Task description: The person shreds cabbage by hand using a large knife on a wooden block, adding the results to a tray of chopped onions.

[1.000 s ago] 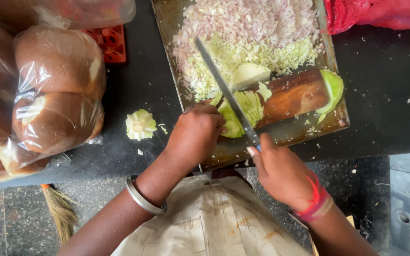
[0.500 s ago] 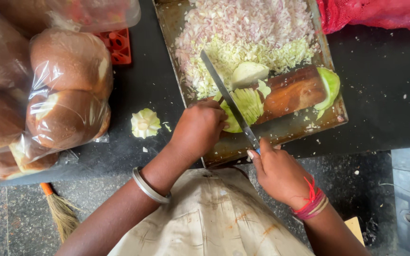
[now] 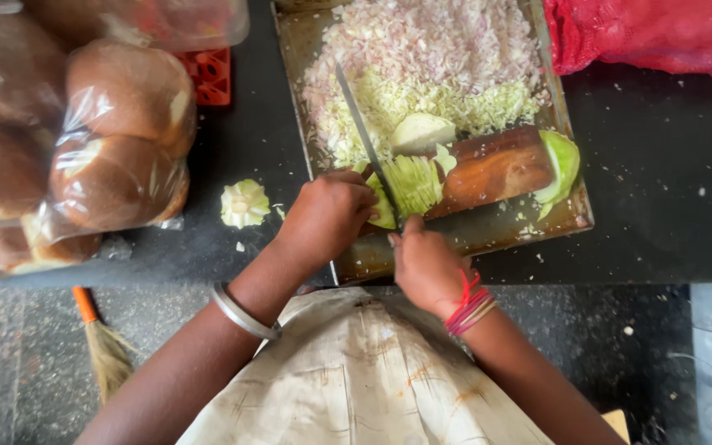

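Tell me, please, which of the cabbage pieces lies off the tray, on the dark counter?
The small pale cabbage piece left of the tray, beside the bagged buns; the other pieces all sit in the tray.

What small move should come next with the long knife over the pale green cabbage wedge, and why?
Probably a short downward stroke through the pale green cabbage wedge. The long steel knife in the right hand lies across the wedge's near edge, the left hand pins the wedge on the wooden board, and the shredded cabbage heap sits just beyond.
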